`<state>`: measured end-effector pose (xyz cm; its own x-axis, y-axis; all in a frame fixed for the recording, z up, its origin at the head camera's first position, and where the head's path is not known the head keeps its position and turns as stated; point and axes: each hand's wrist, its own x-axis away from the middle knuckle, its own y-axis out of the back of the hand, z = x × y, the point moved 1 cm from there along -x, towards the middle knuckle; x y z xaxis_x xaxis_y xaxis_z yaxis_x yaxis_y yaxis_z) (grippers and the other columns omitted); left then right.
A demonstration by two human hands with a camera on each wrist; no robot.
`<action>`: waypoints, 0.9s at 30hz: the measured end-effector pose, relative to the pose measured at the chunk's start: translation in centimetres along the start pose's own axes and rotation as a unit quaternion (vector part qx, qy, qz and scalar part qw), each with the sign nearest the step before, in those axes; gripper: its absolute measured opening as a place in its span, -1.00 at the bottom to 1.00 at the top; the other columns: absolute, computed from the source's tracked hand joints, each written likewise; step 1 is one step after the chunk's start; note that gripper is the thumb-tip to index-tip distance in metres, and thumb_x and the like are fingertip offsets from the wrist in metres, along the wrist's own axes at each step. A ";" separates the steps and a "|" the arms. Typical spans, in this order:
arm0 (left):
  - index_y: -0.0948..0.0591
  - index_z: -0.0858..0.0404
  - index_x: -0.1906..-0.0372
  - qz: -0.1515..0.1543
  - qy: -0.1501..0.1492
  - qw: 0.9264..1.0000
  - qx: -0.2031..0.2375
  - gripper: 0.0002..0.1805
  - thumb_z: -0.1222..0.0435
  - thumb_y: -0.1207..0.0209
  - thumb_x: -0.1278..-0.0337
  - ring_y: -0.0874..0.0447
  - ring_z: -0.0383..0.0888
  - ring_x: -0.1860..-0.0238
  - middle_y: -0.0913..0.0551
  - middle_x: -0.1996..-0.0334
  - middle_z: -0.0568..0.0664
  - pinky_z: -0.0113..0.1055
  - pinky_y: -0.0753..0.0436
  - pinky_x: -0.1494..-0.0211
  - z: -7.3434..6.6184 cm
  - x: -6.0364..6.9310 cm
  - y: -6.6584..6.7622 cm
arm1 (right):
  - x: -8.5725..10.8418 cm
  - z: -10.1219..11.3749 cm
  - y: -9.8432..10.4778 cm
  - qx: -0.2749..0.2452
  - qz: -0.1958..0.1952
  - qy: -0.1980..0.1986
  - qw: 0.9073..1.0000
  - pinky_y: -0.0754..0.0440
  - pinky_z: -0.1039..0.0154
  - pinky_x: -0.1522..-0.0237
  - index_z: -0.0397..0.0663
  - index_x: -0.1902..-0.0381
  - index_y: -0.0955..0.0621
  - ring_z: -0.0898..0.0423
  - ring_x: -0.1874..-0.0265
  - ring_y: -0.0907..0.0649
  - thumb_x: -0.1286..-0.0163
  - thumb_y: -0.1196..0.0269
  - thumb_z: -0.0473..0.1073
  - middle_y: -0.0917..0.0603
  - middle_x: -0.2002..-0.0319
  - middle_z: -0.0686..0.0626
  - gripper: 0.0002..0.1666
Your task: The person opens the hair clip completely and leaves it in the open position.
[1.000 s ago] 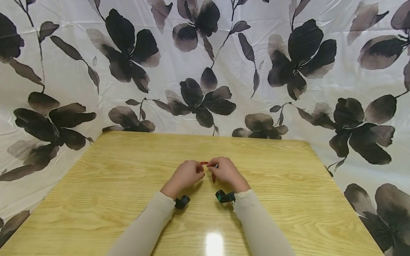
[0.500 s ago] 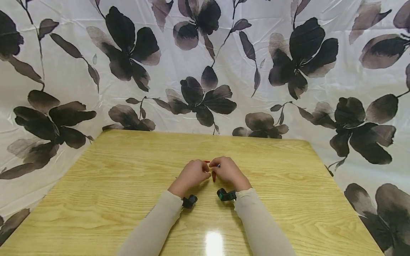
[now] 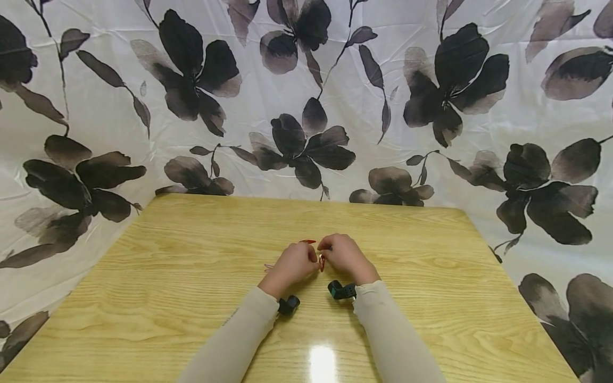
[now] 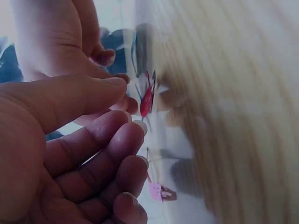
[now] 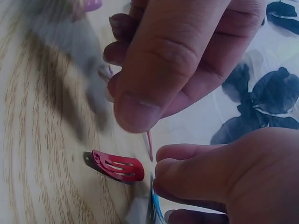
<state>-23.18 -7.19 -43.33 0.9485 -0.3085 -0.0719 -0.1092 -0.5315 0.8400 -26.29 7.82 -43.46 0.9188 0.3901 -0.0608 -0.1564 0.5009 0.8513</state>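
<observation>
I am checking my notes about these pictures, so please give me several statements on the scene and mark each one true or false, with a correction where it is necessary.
1. A pink clip lies to the left of the left hand. True.
2. Both sleeves are black. False: the sleeves are cream.
3. One red clip is nearer to the person than the other red clip. True.
4. The blue item is beside the left hand, away from the right. False: the blue item is by the right hand.
5. The table has a wood-grain top. True.
</observation>
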 end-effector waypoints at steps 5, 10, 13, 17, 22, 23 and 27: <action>-0.61 0.19 0.58 0.008 0.006 1.000 0.007 -0.83 0.27 -0.33 0.00 -0.43 -0.20 0.57 -0.55 0.62 -0.12 -0.39 -0.43 0.44 -0.1 0.0 -0.4 | 0.1 0.0 0.2 0.010 0.010 -0.003 1.000 -0.58 0.04 -0.01 -0.02 0.17 -0.73 -0.01 0.10 -0.66 -0.33 -0.25 -0.25 -0.74 0.17 0.00 -0.83; -0.53 0.17 0.66 0.012 0.006 1.000 0.012 -0.79 0.29 -0.31 0.09 -0.37 -0.22 0.64 -0.47 0.70 -0.15 -0.41 -0.35 0.52 -0.1 0.0 -0.8 | 0.2 0.1 0.2 0.017 0.011 0.002 1.000 -0.58 0.06 0.00 -0.02 0.18 -0.73 0.00 0.11 -0.67 -0.33 -0.24 -0.26 -0.74 0.18 0.00 -0.84; -0.51 0.16 0.68 0.015 0.005 1.000 0.005 -0.77 0.29 -0.32 0.12 -0.36 -0.23 0.64 -0.45 0.71 -0.17 -0.41 -0.34 0.53 -0.2 0.0 -1.0 | 0.3 0.2 0.2 0.031 0.008 0.013 0.999 -0.58 0.07 0.03 -0.02 0.21 -0.73 0.01 0.13 -0.67 -0.33 -0.24 -0.26 -0.74 0.19 0.00 -0.84; -0.51 0.16 0.67 0.019 0.006 1.000 -0.006 -0.77 0.28 -0.33 0.12 -0.37 -0.22 0.63 -0.45 0.70 -0.16 -0.40 -0.35 0.51 -0.4 0.0 -1.1 | 0.3 0.4 0.2 0.046 0.007 0.019 0.999 -0.58 0.08 0.05 -0.02 0.24 -0.74 0.02 0.15 -0.67 -0.32 -0.24 -0.27 -0.74 0.21 0.00 -0.85; -0.46 0.14 0.72 0.019 0.001 1.000 -0.011 -0.72 0.29 -0.31 0.10 -0.32 -0.24 0.66 -0.38 0.74 -0.19 -0.41 -0.29 0.55 -0.4 -0.1 -1.4 | 0.4 0.6 0.3 0.051 0.009 0.020 0.998 -0.57 0.08 0.06 0.03 0.30 -0.73 0.04 0.18 -0.66 -0.30 -0.23 -0.29 -0.73 0.25 0.02 -0.84; -0.44 0.13 0.74 0.018 -0.002 1.000 -0.012 -0.70 0.29 -0.30 0.10 -0.30 -0.24 0.68 -0.36 0.76 -0.19 -0.41 -0.27 0.56 -0.3 -0.1 -1.5 | 0.3 0.7 0.2 0.053 0.008 0.021 0.998 -0.57 0.09 0.06 0.04 0.31 -0.74 0.05 0.18 -0.66 -0.30 -0.23 -0.29 -0.73 0.25 0.03 -0.84; -0.40 0.12 0.78 0.016 -0.004 1.000 -0.016 -0.67 0.33 -0.28 0.10 -0.26 -0.24 0.69 -0.31 0.77 -0.20 -0.42 -0.21 0.59 -0.4 -0.2 -1.5 | 0.3 0.6 0.1 0.057 0.008 0.025 0.998 -0.57 0.09 0.06 0.05 0.34 -0.74 0.04 0.18 -0.67 -0.29 -0.25 -0.28 -0.74 0.26 0.03 -0.85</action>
<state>-23.08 -6.02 -44.35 0.9420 -0.3320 -0.0488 -0.1301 -0.4953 0.8589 -25.83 7.51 -43.04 0.8970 0.4363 -0.0710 -0.1248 0.4040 0.9062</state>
